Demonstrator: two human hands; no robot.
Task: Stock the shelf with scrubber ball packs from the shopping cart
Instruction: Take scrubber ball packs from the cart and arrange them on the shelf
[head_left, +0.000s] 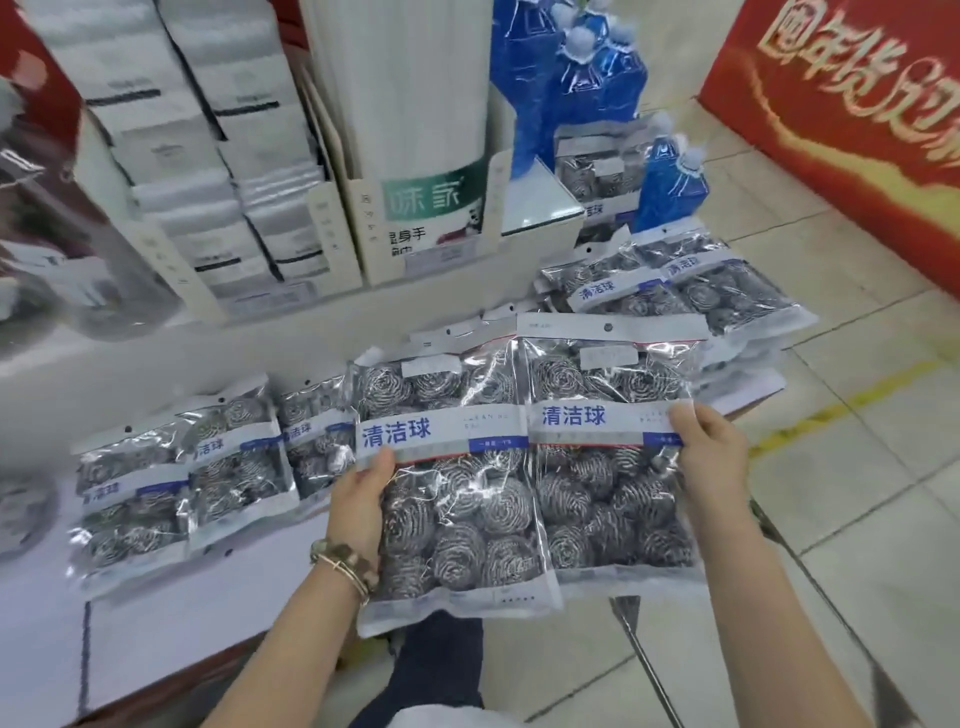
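Observation:
I hold two clear packs of steel scrubber balls side by side over the front edge of the low white shelf (156, 613). My left hand (358, 499) grips the left pack (447, 499) at its left edge, thumb on the blue label. At the right edge of the right pack (608, 467), my right hand (714, 457) grips it with the thumb on top. More scrubber packs lie flat on the shelf at the left (171, 483), and a pile of them (691, 291) sits behind at the right.
Boxes of white goods (208, 156) and a tall white roll carton (415, 156) stand at the back of the shelf. Blue bagged items (587, 67) stand behind the pile. A red banner (852, 130) lines the tiled floor at right. A metal cart bar (649, 670) shows below.

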